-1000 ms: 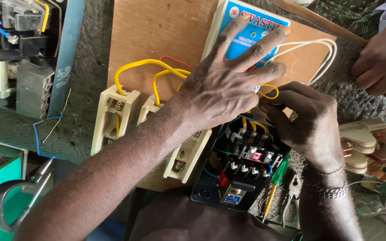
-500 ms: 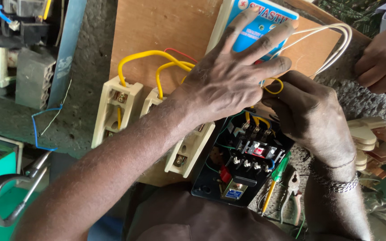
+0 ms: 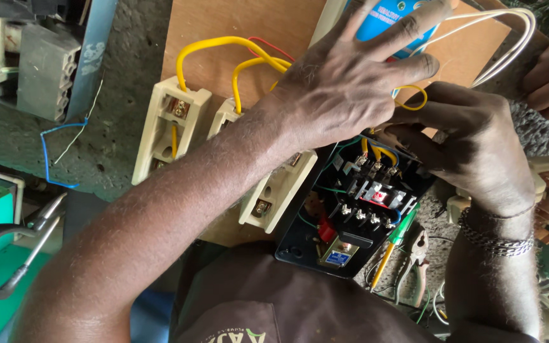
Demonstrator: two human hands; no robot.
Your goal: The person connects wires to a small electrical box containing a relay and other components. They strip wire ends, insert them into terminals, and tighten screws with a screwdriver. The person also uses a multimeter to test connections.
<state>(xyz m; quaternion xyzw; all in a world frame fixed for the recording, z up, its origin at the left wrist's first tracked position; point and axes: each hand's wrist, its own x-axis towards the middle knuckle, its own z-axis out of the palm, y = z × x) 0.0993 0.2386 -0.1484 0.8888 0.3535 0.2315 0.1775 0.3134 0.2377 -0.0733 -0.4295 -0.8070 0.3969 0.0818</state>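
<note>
Head view shows a rough grey bench cluttered with electrical bits, and a brown board lying on it. Two cream fuse holders sit on the board beside one black starter. Left hand lies flat, fingers spread, on a blue box. Right hand is curled, fingers pinching a yellow wire just above the starter. One screwdriver and one pair of pliers lie nearby.
</note>
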